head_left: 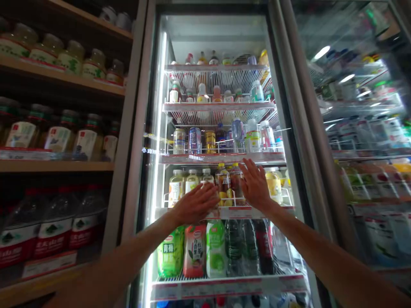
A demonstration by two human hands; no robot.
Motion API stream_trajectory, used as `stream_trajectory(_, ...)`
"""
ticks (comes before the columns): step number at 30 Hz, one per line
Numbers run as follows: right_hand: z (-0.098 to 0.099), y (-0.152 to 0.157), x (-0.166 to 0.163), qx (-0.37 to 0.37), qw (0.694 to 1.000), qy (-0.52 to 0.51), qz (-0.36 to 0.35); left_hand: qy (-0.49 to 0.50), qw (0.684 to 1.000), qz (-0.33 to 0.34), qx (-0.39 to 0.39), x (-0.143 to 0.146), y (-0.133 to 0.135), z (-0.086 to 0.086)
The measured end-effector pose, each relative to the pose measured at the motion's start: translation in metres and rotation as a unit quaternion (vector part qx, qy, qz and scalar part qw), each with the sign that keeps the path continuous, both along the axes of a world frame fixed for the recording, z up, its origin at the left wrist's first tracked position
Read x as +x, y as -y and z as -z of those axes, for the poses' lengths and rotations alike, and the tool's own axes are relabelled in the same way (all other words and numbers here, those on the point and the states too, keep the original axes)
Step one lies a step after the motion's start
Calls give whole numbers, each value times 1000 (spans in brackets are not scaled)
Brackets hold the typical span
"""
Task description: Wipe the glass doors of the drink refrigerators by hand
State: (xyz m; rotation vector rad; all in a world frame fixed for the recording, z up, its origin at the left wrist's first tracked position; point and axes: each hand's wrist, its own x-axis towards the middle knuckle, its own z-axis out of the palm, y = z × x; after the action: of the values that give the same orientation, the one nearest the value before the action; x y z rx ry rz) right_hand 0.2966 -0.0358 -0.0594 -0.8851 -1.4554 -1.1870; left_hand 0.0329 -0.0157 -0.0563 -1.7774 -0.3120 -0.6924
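Both arms reach forward toward a lit drinks fridge (210, 156). My left hand (199, 202) has its fingers extended and points to the right, in front of bottles of pale drink (176, 187). My right hand (255, 183) is raised with fingers stretched out, near dark bottles with yellow caps (224, 177). Nothing is held in either hand. Faint reflections and lettering show on glass before the shelves. Whether the hands touch the glass, I cannot tell. Below them stand a green bottle (215, 248), a red bottle (194, 252) and dark soda bottles (233, 248).
Wooden shelves (58, 166) on the left carry jars (71, 57) and large red-labelled bottles (53, 231). A thick metal door frame (308, 115) runs along the right of the fridge. Beyond it, another glass-fronted cooler (369, 154) holds more drinks, blurred.
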Motion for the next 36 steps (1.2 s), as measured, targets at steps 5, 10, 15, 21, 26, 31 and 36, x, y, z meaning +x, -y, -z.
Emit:
stream_trajectory(5, 1, 3, -11, -13, 1000, 8, -12, 254, 967, -35, 13, -29, 1, 26)
stream_trajectory(10, 4, 6, -17, -17, 1000, 18, -11, 24, 1000, 3, 0, -41, -1, 50)
stream_trajectory(15, 10, 11, -11, -24, 1000, 11, -7, 280, 959, -29, 17, -43, -1, 53)
stream_trajectory(21, 19, 16, 5, -36, 999, 16, 10, 23, 1000, -5, 0, -59, 1, 82)
stream_trajectory(26, 32, 17, 9, -45, 999, 3, -8, 241, 969, -46, -7, -65, -2, 87)
stream_trajectory(31, 54, 19, -34, -17, 989, 27, -145, 176, 983, 18, -38, 22, 2, 77)
stream_trajectory(36, 67, 16, -82, -44, 965, 36, -254, 237, 970, 30, -44, 66, 2, 65)
